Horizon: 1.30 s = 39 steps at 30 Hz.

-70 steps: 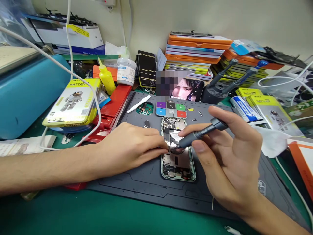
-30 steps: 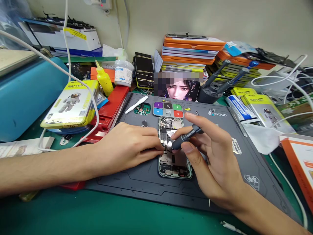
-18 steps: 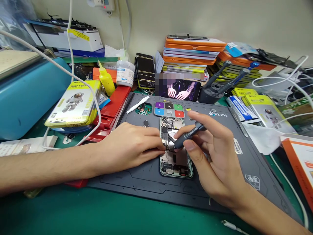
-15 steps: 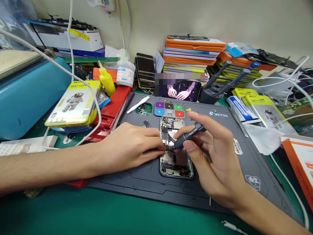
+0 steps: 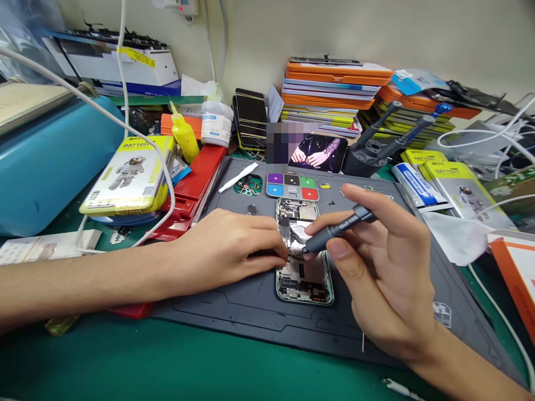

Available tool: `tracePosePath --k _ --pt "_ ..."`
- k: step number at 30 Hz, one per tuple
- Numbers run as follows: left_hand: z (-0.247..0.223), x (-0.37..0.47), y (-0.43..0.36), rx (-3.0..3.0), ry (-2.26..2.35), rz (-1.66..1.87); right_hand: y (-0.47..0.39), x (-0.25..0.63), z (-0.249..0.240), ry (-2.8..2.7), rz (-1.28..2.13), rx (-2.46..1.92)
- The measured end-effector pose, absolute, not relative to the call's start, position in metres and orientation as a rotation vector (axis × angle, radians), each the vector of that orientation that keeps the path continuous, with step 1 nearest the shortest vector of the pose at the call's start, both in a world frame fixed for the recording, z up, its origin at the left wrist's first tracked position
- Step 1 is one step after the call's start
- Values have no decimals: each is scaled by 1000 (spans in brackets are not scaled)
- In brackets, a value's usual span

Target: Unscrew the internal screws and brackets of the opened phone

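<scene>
An opened smartphone (image 5: 307,281) with bare inner parts lies upright in front of me on the dark grey work mat (image 5: 234,312). My left hand (image 5: 234,242) reaches over from the left, fingers bent and closed on the phone's left edge; its thumb is hidden. Between the fingers and thumb of my right hand (image 5: 388,273) is a dark grey screwdriver (image 5: 338,228). It leans to the right, its lower end over the middle of the phone beside a crumpled silvery patch (image 5: 298,234). Whether its tip touches anything I cannot tell.
Beyond the phone lie a coloured parts tray (image 5: 292,186) and a white pry tool (image 5: 238,178). A lit phone screen (image 5: 320,153) and a tool holder (image 5: 361,161) stand behind. Battery boxes (image 5: 129,175) are on the left, a white cable (image 5: 497,312) on the right.
My right hand has shifted to the right, and the screwdriver leans over more, uncovering more of the silvery patch. My left hand stays at the phone's edge. The view has shifted slightly.
</scene>
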<state>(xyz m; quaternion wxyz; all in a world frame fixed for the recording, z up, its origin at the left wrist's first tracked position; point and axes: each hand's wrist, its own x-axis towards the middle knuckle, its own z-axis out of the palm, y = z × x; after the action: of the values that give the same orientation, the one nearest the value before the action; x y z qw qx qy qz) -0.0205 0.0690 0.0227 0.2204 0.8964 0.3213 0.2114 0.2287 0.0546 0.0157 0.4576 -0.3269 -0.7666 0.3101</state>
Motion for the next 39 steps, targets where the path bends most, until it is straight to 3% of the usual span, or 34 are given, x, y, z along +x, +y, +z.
tracePosePath --k 22,29,34,39 --pt "21 -16 63 2776 970 566 55 230 14 -1900 614 -735" --pt "37 -23 74 2479 1036 586 55 231 13 -1900 598 -735" --pt "72 -54 98 2421 1309 220 58 231 10 -1913 575 -644" --pt "62 -68 98 2575 1425 74 57 231 12 -1939 578 -672"
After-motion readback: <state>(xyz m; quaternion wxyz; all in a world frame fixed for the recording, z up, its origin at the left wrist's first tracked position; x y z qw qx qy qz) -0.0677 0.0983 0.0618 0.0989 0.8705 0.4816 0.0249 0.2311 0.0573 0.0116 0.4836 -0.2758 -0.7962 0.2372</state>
